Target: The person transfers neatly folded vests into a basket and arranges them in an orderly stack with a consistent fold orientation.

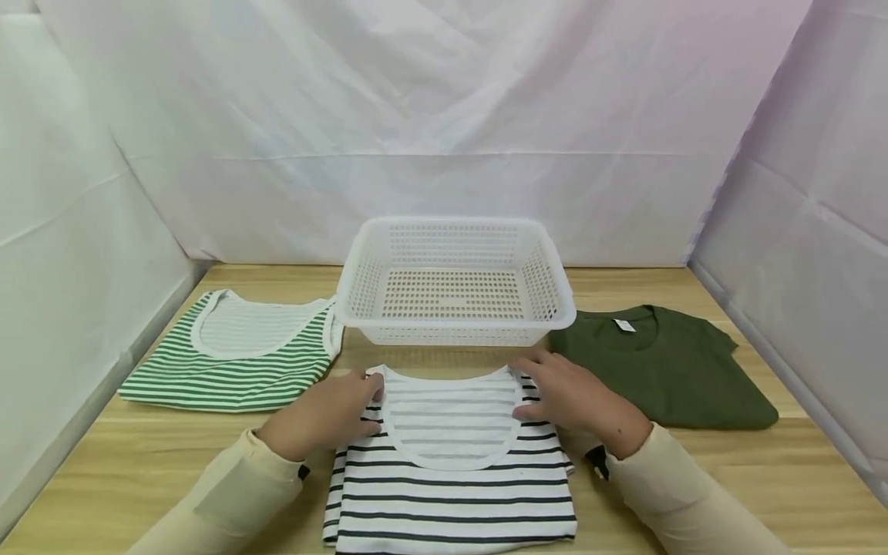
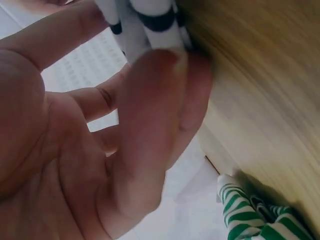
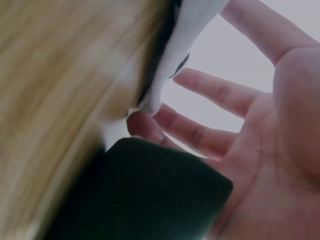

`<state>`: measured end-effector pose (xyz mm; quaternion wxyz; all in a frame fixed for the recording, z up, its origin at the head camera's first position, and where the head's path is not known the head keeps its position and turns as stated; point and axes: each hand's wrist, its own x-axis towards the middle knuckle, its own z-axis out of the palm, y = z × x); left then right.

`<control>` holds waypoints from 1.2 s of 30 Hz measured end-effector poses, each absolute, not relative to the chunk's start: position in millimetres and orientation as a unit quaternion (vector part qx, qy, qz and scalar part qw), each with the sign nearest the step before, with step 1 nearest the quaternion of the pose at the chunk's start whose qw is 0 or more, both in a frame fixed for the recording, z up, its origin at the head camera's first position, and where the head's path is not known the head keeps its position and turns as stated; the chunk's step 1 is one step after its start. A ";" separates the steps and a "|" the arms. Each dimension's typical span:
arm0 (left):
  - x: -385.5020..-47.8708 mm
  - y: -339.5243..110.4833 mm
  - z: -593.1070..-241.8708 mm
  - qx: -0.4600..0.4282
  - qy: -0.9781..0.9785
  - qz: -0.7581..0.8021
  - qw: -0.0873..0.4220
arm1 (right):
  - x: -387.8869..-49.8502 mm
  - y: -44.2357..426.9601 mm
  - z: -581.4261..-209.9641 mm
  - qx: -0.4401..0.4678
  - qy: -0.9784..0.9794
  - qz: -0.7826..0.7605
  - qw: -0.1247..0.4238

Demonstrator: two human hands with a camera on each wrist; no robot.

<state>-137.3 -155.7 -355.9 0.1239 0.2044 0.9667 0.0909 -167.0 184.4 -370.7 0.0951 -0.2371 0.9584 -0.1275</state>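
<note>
A folded white shirt with black stripes (image 1: 458, 493) lies at the front middle of the table, its wide white neckline toward the basket. At its left shoulder my left hand (image 1: 333, 412) pinches the cloth between thumb and fingers; the left wrist view shows a striped fold (image 2: 155, 22) at the fingertips. On the opposite shoulder, my right hand (image 1: 572, 393) holds the edge in the same way. Seen from the right wrist, the pale edge of the cloth (image 3: 187, 45) meets spread fingers, and the dark green shirt (image 3: 160, 190) covers part of that hand.
Behind the striped shirt stands a white perforated plastic basket (image 1: 454, 335) with nothing in it. A green-and-white striped shirt (image 1: 229, 385) lies folded at left, a dark green shirt (image 1: 666, 378) at right. White cloth walls (image 1: 444, 116) enclose the wooden table (image 1: 756, 478).
</note>
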 end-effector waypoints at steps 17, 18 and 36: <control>-137.2 -158.6 -357.8 0.188 0.968 0.087 0.140 | -168.1 179.1 -374.0 -0.215 0.953 -0.160 0.142; -137.0 -158.9 -357.5 0.188 0.969 0.082 0.138 | -168.0 179.1 -373.8 -0.215 0.952 -0.163 0.144; -142.0 -165.9 -361.1 0.185 0.972 0.087 0.120 | -167.1 178.4 -374.2 -0.253 0.938 -0.188 0.146</control>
